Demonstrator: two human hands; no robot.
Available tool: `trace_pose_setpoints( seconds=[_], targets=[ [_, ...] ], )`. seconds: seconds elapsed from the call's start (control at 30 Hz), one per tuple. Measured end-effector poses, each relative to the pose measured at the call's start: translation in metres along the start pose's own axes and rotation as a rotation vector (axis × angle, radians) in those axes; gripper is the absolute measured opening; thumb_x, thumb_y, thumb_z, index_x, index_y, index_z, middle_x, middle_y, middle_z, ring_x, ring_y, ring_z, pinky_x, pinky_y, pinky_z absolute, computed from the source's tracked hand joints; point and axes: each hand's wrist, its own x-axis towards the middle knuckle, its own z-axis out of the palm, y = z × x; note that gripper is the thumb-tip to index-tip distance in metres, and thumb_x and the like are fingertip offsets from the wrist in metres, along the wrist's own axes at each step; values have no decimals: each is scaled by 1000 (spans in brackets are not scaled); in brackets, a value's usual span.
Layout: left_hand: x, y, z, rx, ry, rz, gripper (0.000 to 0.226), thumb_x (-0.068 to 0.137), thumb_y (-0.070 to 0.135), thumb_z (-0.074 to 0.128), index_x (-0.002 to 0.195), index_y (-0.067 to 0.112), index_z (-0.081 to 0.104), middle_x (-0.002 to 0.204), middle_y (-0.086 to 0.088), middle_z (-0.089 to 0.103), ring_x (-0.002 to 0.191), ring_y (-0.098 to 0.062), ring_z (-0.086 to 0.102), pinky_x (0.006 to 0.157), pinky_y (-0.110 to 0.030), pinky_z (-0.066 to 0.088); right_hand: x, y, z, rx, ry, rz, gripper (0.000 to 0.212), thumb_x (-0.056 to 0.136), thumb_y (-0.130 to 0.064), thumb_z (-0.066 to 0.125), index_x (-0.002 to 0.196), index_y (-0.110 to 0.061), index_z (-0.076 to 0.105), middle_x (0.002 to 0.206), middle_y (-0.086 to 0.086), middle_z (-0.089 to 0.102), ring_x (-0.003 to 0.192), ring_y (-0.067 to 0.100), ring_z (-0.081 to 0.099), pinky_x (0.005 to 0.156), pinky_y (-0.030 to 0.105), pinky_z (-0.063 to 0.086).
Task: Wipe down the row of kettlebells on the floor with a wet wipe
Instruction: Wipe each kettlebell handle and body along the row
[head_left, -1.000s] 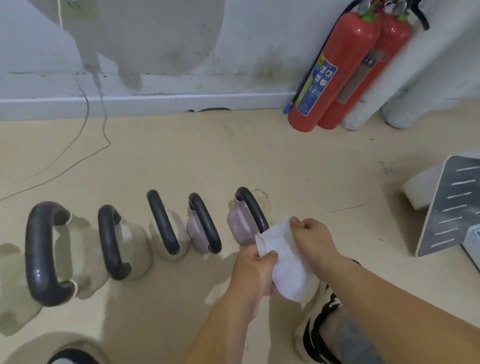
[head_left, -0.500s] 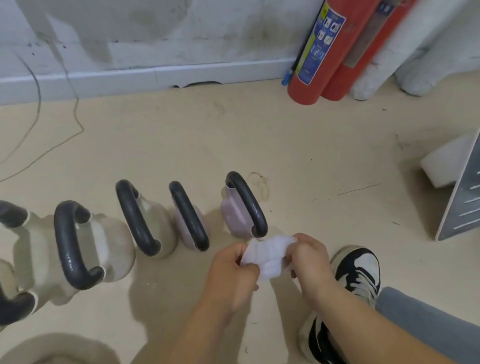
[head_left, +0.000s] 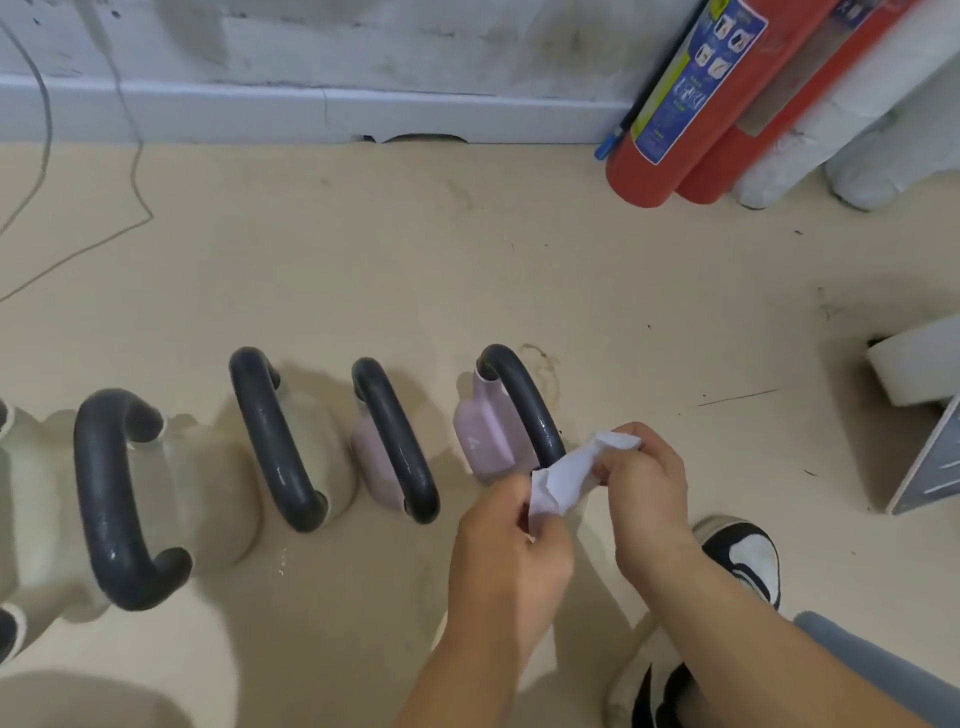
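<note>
I'm looking down at the floor (head_left: 363, 270). The kettlebells (head_left: 270, 441) are lined up left to right across it, and each black handle runs from the wall toward me. The big cream kettlebell (head_left: 119, 499) is at the left, and the pink kettlebell (head_left: 483, 436) ends the row on the right. Two red extinguishers (head_left: 670, 104) lean on the wall. My left hand (head_left: 506, 551) and right hand (head_left: 647, 493) each pinch an end of the crumpled wipe (head_left: 566, 475). Its length slants up to the right, by the near end of that pink handle; I can't tell if it's touching.
</note>
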Motion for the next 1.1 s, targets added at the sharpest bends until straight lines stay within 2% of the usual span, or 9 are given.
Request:
trace_pose_setpoints(
  seconds=[0.13, 0.27, 0.37, 0.47, 0.67, 0.73, 0.83, 0.93, 1.1],
  targets=[
    [5, 4, 7, 226, 174, 185, 14, 91, 25, 53, 79, 27, 45, 70, 9, 47, 67, -12, 47, 55, -15, 31, 14, -17, 8, -8, -115, -14, 11, 79, 13, 47, 78, 3, 51, 79, 11, 53, 73, 21, 47, 62, 29, 38],
    [16, 10, 4, 236, 242, 103, 12, 103, 29, 46, 95, 23, 52, 74, 6, 57, 67, -13, 55, 56, -21, 35, 8, -27, 23, -37, -260, -76, 21, 76, 7, 54, 92, -4, 60, 86, 2, 65, 77, 22, 59, 69, 31, 46],
    [21, 8, 3, 287, 171, -7, 26, 106, 36, 37, 92, 18, 50, 78, -3, 62, 74, -27, 60, 62, -37, 44, 3, -20, 26, -142, -137, -188, 41, 86, -10, 62, 123, -27, 58, 123, -11, 56, 106, 11, 61, 80, 25, 50],
    [21, 7, 2, 269, 130, -39, 27, 106, 33, 35, 88, 19, 51, 80, -3, 62, 77, -27, 61, 65, -37, 48, -6, -5, 16, -446, 23, -307, 50, 91, -34, 67, 136, -23, 49, 129, -11, 36, 112, 10, 52, 81, 24, 43],
    [31, 3, -8, 230, -9, 40, 31, 97, 18, 40, 117, 9, 62, 118, 1, 61, 103, -20, 63, 83, -25, 51, -23, 20, 15, -551, -198, -378, 22, 107, -32, 40, 92, -31, 55, 93, -8, 59, 81, 10, 58, 65, 21, 40],
    [32, -4, -13, 215, -74, 94, 34, 100, 13, 41, 125, 8, 63, 133, 7, 55, 120, -14, 56, 96, -17, 44, -26, 17, 18, -513, -277, -341, 14, 106, -28, 44, 97, -33, 54, 94, -12, 64, 85, 7, 63, 69, 25, 49],
    [32, -12, -14, -19, -180, 44, 52, 97, 31, 44, 148, 22, 52, 158, 10, 42, 148, -7, 34, 123, -36, 28, -21, 6, 19, -575, -362, -356, 10, 103, -23, 48, 96, -26, 55, 92, -10, 63, 85, 10, 64, 75, 34, 54],
    [35, -21, -7, -45, -184, 13, 45, 103, 15, 40, 146, 9, 50, 142, -10, 59, 133, -14, 54, 106, -21, 47, -8, -20, 27, -698, -446, -373, 22, 104, -26, 41, 84, -27, 50, 82, -6, 63, 77, 13, 63, 76, 36, 54],
    [28, -30, -7, 339, -242, 125, 71, 80, -1, 45, 139, 37, 49, 149, 23, 39, 127, -11, 47, 93, -19, 43, 27, -51, 65, -847, -517, -313, 38, 98, -38, 38, 104, -9, 61, 96, 9, 72, 92, 27, 70, 84, 40, 58]
  ],
)
